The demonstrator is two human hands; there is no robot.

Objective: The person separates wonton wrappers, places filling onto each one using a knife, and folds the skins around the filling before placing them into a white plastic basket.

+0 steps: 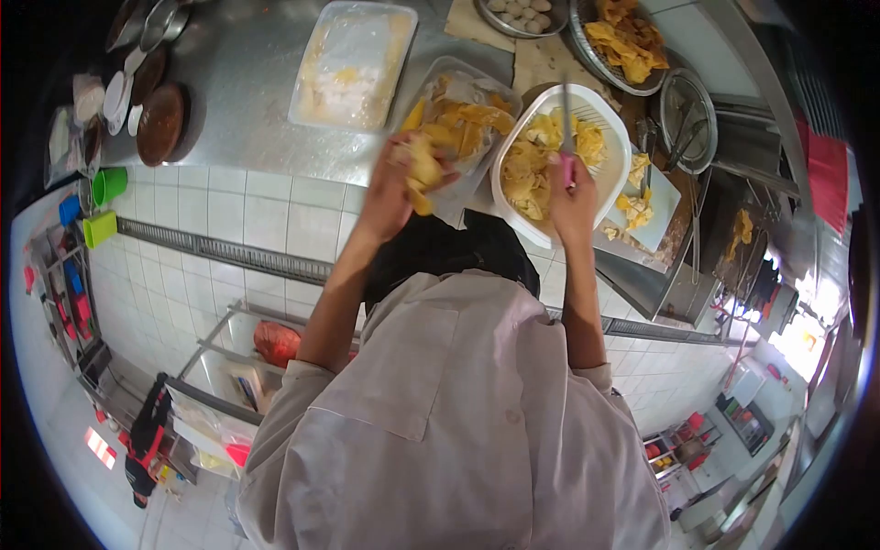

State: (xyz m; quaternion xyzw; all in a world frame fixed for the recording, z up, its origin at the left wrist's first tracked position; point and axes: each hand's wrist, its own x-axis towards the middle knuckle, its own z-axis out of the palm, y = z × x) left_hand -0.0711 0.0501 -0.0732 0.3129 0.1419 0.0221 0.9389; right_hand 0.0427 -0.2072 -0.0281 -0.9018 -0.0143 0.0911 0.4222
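– start from the white tub [622, 152]. what are the 2 hands doing?

– over the tub, the right hand [574, 194] has its fingers closed around a pink-handled knife [567, 130], blade aimed at the tub's far side. left of the tub, the left hand [389, 191] has its fingers around a yellow piece [422, 163]; blur hides the exact grip.

– which step?

– my guess: handling single yellow pieces, knife kept ready. the next move calls for a steady left grip, blade well clear of it.

– and the others?

– folded yellow pieces [525, 171] lie in the tub, just left of the right fingers. more strips [489, 116] sit just left of the tub, beyond the left fingers.

– farther out?

– beyond the tub, a colander [605, 77] of orange pieces.
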